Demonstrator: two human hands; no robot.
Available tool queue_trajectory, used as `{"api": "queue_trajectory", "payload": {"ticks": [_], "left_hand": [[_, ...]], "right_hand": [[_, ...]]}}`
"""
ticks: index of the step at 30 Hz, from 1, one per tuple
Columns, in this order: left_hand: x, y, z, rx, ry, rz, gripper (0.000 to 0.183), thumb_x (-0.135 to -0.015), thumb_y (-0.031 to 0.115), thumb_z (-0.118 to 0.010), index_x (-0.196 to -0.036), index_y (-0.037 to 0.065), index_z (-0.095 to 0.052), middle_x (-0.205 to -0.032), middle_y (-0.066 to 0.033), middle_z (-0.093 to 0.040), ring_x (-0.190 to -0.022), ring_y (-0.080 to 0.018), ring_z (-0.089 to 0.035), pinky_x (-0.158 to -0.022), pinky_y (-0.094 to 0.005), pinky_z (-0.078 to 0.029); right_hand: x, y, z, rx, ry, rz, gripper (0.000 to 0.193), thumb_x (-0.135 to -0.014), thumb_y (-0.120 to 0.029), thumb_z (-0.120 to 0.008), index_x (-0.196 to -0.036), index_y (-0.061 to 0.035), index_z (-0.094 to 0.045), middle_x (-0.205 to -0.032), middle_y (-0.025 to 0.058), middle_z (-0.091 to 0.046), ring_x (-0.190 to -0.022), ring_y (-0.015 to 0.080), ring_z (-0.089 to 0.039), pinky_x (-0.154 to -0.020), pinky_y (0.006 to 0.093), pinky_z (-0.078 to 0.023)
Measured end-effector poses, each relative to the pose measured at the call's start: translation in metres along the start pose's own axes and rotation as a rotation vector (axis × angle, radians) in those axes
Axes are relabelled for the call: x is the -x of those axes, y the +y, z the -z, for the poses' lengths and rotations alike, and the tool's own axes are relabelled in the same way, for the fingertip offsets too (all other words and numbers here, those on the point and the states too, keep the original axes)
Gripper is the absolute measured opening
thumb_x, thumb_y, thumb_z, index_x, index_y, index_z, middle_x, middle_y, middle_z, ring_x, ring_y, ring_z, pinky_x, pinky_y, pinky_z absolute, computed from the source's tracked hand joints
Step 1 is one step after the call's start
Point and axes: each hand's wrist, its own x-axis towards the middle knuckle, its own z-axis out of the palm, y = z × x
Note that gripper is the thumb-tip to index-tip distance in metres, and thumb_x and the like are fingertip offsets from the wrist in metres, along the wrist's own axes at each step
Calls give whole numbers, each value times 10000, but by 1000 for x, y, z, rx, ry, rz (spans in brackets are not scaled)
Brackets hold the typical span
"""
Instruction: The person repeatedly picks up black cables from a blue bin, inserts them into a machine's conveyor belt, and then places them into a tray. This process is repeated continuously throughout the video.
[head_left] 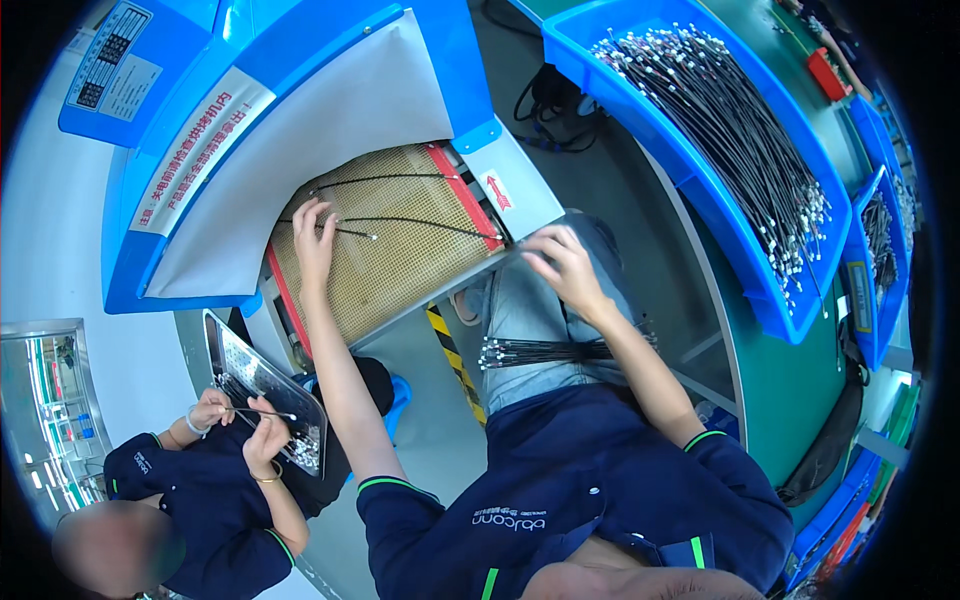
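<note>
My left hand [314, 245] is over the mesh conveyor belt [385, 290], its fingers slightly bent and apart. A short black cable [355, 234] with a small white end passes under those fingers; whether they touch it I cannot tell. Farther right on the belt lies another black cable [425, 224], and a third cable [385, 180] lies toward the machine opening. Just off the belt's right corner, my right hand [568, 268] hangs above my lap, somewhat blurred, fingers apart and nothing visible in them. Across my thighs rests a bundle of black cables [540, 352].
The blue machine [470, 80] with a white curtain [390, 90] stands over the belt. At right, a blue bin [690, 185] full of black cables sits on a green table [735, 290]. At left, a co-worker holds a thin cable over a metal tray [235, 350].
</note>
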Motion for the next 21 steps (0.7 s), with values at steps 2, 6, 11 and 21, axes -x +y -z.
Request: {"api": "queue_trajectory", "payload": {"ticks": [2, 6, 11, 21], "left_hand": [[10, 23, 5, 31, 58, 0, 216, -860, 170, -631, -1051, 68, -626, -1207, -134, -531, -1137, -317, -514, -955, -387, -417], [60, 69, -3, 51, 124, -108, 162, -874, 132, -603, -1018, 60, -626, -1195, -114, -543, -1129, -295, -521, -965, -396, -413], [142, 135, -43, 332, -99, 55, 142, -856, 78, -616, -993, 42, -631, -1135, -123, -573, -1098, -286, -541, -951, -371, -421], [216, 163, -70, 452, -452, 254, 171, -875, 95, -589, -1034, 41, -625, -1118, -119, -592, -1060, -282, -571, -916, -351, -440]], "right_hand": [[26, 11, 14, 30, -137, -70, 155, -784, -164, -687, -903, -67, -670, -940, 88, -613, -941, 272, -567, -869, 387, -441], [73, 24, 38, 228, -573, -142, 151, -811, -198, -659, -879, -66, -685, -942, 109, -633, -951, 297, -580, -868, 391, -444], [111, 41, 40, 256, -727, -218, 185, -796, -223, -671, -867, -53, -691, -929, 122, -656, -958, 310, -594, -889, 409, -436], [108, 36, 50, 109, -751, -286, 174, -754, -166, -697, -844, -21, -663, -900, 142, -657, -905, 319, -614, -798, 391, -474]]}}
